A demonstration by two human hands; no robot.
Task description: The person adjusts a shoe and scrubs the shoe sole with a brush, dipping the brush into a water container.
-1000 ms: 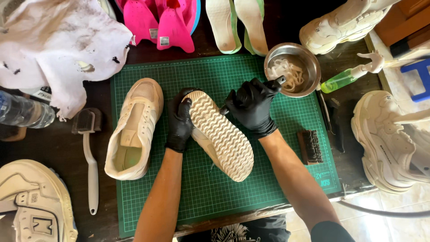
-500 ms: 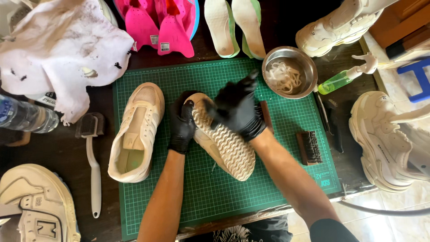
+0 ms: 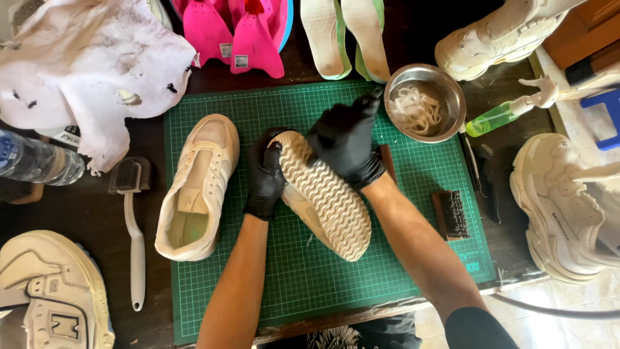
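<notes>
A cream sneaker [image 3: 329,207] lies sole-up on the green cutting mat [image 3: 310,284]. My left hand [image 3: 265,174], in a black glove, grips its toe end from the left. My right hand [image 3: 345,145], also gloved, is closed around a brush whose brown wooden end [image 3: 387,161] sticks out. It presses down on the front of the sole. The matching cream sneaker [image 3: 197,187] rests upright on the mat just left of my left hand. A metal bowl [image 3: 452,116] holding white laces in liquid stands at the mat's far right corner.
A stained white cloth [image 3: 84,71], water bottle [image 3: 32,158] and long-handled brush [image 3: 132,213] lie at left. A dark brush [image 3: 451,213] and a green spray bottle [image 3: 500,116] are on the right. Pink insoles [image 3: 232,32], pale insoles [image 3: 342,35] and white chunky sneakers [image 3: 562,207] ring the mat.
My right hand left the metal bowl, carried the brush back left and set it on the toe end of the upturned sole. My left hand kept hold of the sneaker.
</notes>
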